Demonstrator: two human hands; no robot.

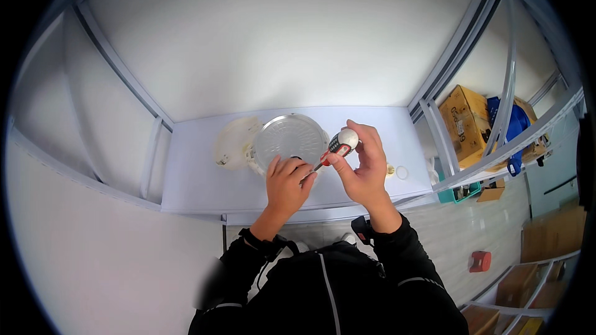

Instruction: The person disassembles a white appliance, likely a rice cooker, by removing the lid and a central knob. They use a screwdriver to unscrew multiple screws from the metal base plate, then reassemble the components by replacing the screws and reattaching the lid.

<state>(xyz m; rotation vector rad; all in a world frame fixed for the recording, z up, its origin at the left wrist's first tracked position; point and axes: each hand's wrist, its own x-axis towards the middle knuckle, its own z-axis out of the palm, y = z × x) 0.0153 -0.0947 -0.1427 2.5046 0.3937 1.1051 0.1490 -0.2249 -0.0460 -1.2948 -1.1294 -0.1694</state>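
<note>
My right hand (367, 170) is closed round a screwdriver (341, 142) with a red and black handle and a pale rounded end. Its thin shaft points down and left, toward the fingertips of my left hand (288, 181). Those fingers are curled at the near edge of a round, silver-rimmed vessel or lid (290, 138) with a shiny inner surface. What they pinch there is hidden, though a small dark part shows beside them. A translucent, pale round piece (237, 142) lies just left of the silver-rimmed one, partly under it.
On the white table (205, 195), a small yellowish round part (390, 170) and a thin white ring (401, 173) lie right of my right hand. Metal frame posts stand at both sides. Beyond the right one are a cardboard box (465, 125), a teal bin (460, 192) and a red stool (480, 262).
</note>
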